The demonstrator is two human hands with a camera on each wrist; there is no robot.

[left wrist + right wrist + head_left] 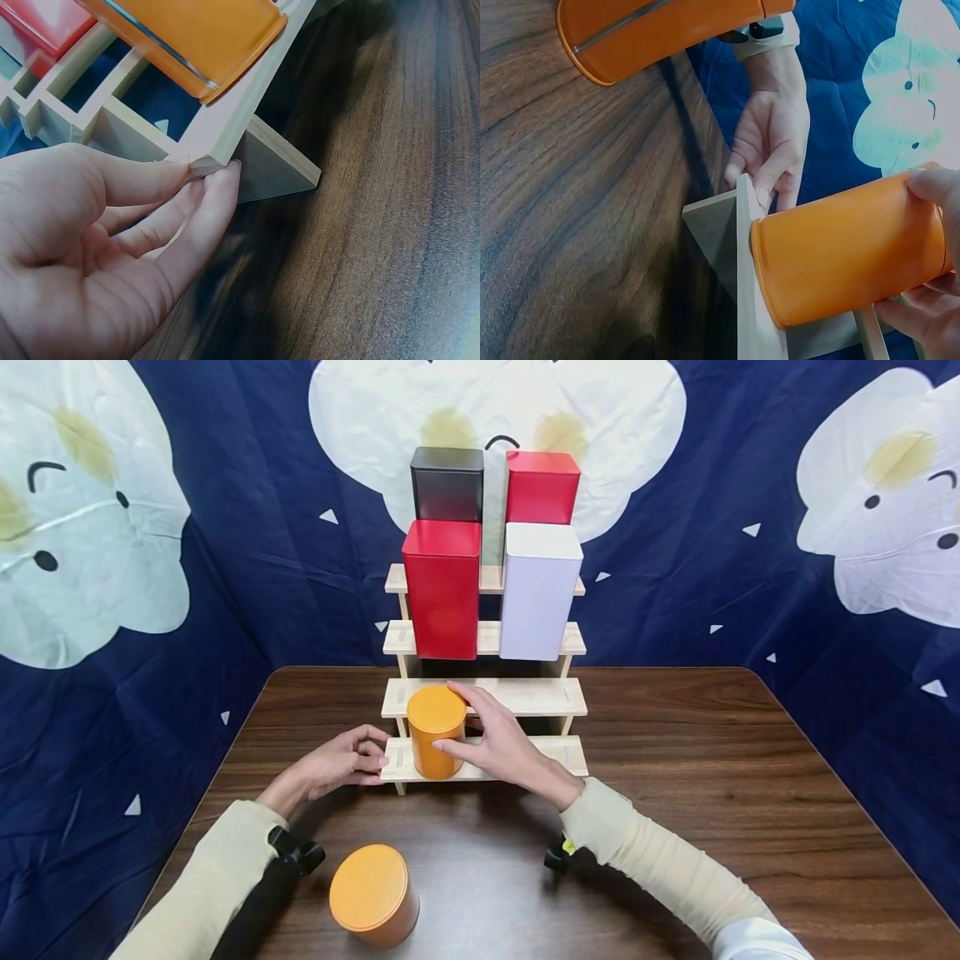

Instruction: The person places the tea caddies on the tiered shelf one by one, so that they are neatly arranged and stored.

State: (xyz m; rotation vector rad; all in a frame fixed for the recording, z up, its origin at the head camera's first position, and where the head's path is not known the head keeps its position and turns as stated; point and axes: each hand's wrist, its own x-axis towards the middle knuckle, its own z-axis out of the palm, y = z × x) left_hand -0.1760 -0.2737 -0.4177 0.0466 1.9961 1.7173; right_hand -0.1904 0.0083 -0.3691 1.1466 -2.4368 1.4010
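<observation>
An orange round canister stands upright toward the left of the lowest step of a wooden tiered rack. My right hand grips it near its lid, the thumb on the front side and fingers around the far side. In the right wrist view the canister's base meets the step board. My left hand pinches the left end of that lowest board, thumb at the top edge and fingers underneath. A second orange canister stands on the table, nearer to me and below the left hand.
Higher on the rack stand a red tin and a white tin, with a black tin and another red tin behind them. The dark wood table is bordered by a blue curtain with white cloud shapes.
</observation>
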